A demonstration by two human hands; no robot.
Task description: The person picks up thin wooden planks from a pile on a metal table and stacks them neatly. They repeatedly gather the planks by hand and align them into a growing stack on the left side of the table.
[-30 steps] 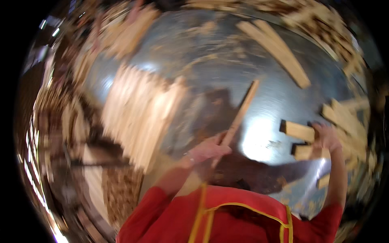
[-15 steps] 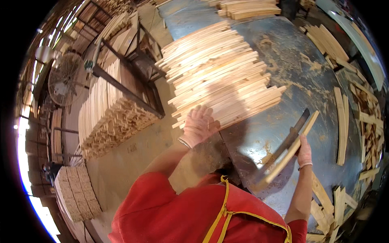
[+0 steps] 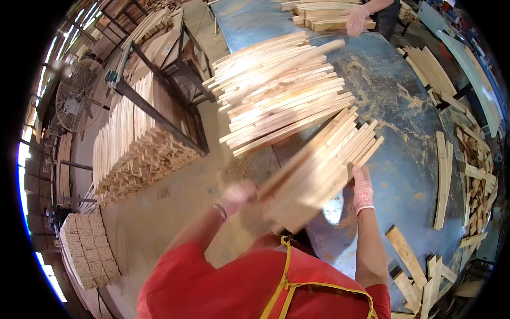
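From the head view, my left hand (image 3: 235, 195), blurred, and my right hand (image 3: 363, 190) both grip a bundle of wooden slats (image 3: 324, 162) held between them, its long axis running up-right from my left hand toward the slat pile (image 3: 281, 90) just beyond.

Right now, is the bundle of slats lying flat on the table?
No. Both hands, left and right, hold the bundle of slats tilted above the table.

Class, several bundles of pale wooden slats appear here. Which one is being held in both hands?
The slanted bundle of pale wooden slats nearest the red-shirted person, gripped by left hand and right hand; the others lie on table or racks.
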